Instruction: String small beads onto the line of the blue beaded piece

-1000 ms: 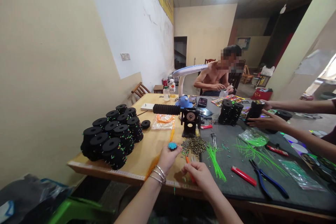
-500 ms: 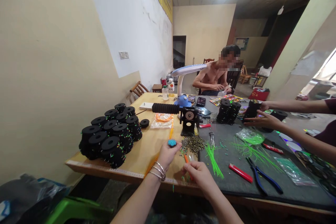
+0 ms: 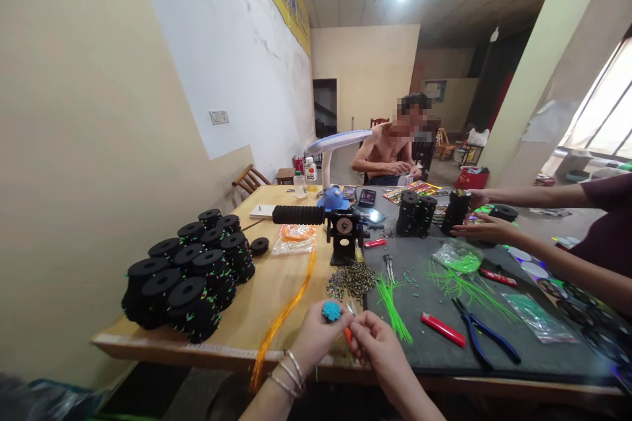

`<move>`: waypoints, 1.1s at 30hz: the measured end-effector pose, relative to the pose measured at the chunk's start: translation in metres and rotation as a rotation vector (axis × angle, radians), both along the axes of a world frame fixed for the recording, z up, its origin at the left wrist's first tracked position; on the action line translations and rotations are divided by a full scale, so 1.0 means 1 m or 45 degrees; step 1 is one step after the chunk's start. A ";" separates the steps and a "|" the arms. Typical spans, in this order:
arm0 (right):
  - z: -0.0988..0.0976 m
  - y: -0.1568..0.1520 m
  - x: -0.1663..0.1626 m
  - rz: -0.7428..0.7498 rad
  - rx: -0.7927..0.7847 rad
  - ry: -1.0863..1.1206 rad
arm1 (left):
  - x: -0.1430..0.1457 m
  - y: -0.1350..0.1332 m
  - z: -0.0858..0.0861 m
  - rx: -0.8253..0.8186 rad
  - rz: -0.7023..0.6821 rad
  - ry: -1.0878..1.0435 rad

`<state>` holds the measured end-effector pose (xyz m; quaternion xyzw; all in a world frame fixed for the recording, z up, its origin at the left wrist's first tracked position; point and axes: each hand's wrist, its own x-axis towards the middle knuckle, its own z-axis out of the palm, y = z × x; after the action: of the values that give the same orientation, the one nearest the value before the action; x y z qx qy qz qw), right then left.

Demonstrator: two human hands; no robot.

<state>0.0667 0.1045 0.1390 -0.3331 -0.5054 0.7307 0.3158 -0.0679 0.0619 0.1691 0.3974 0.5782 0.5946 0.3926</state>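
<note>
My left hand [image 3: 316, 337] is closed over the table's front edge, thumb and forefinger pressed together. A round, bumpy turquoise piece [image 3: 331, 310] sits on top of its fingers; how it is held there is hidden. Right beside it, my right hand [image 3: 376, 345] is closed in a pinch around a small orange-handled tool [image 3: 348, 337] with a silvery tip. The fingertips of both hands meet, and whatever lies between them is too small to make out. Just beyond is a heap of small metallic beads [image 3: 358, 281]. Orange strands [image 3: 291, 306] hang over the edge at left.
Black foam spools [image 3: 187, 293] stand stacked at left. A black winding device [image 3: 344, 237] and a desk lamp [image 3: 332, 194] stand behind the beads. Green strips [image 3: 394, 312], a red lighter [image 3: 443, 329] and blue-handled pliers [image 3: 486, 335] lie at right. A co-worker's hands [image 3: 476, 227] hold a black spool stack.
The view has shifted. My hands have come closer together, fingertips now meeting, and have moved nearer the table's front edge. The orange strands show more fully.
</note>
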 end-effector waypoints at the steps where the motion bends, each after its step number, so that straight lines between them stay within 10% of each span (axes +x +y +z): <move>1: -0.004 0.000 0.002 -0.009 0.011 -0.021 | -0.001 0.001 -0.002 -0.003 0.000 0.009; 12: -0.007 -0.001 0.013 -0.138 0.099 -0.026 | -0.027 0.017 -0.001 -0.004 0.071 0.188; 22: -0.018 0.000 0.000 -0.212 0.162 -0.106 | 0.061 0.096 0.021 -0.003 -0.535 0.885; 33: -0.021 0.000 -0.001 -0.204 0.119 -0.013 | 0.104 0.152 0.004 -0.235 -0.602 1.485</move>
<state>0.0658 0.1048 0.1176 -0.3609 -0.5123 0.6770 0.3860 0.0364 0.2140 0.1734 0.7375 0.6424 0.1255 0.1664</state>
